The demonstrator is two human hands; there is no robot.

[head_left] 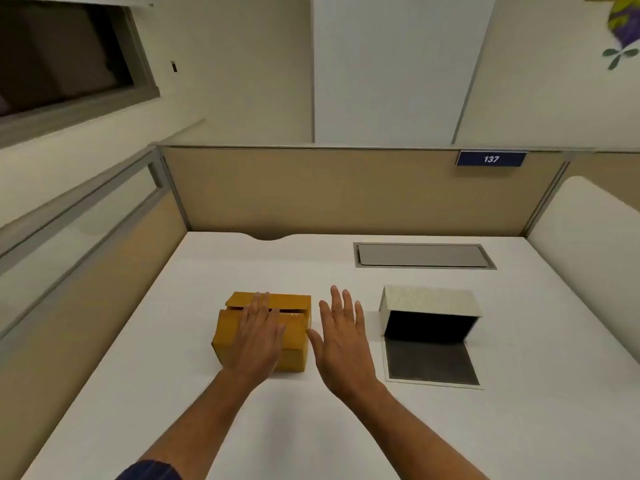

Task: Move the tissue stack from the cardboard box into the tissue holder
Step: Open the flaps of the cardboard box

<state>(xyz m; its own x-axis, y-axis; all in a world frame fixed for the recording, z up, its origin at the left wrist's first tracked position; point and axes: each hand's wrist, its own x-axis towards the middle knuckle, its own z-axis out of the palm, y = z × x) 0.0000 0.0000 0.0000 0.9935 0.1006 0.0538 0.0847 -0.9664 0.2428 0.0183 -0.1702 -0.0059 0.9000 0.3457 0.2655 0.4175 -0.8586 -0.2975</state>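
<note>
A yellow-brown cardboard box (294, 341) sits on the white desk (242, 427), its top flaps folded nearly closed with a thin gap between them. My left hand (258, 336) lies flat on top of the box, fingers spread. Just right of the box my right hand (343, 341) hovers open, palm down, its thumb near the box's right side. The tissue holder (429, 303), white outside and dark inside, stands to the right with its front panel folded down flat on the desk. No tissue stack is visible; the box's inside is hidden.
A grey cable hatch (424, 256) is set into the desk behind the holder. Beige partition walls (311, 188) close the desk at the back and left; a white rounded panel (588, 244) rises on the right. A blue plate reading 137 (491, 159) hangs on the back partition.
</note>
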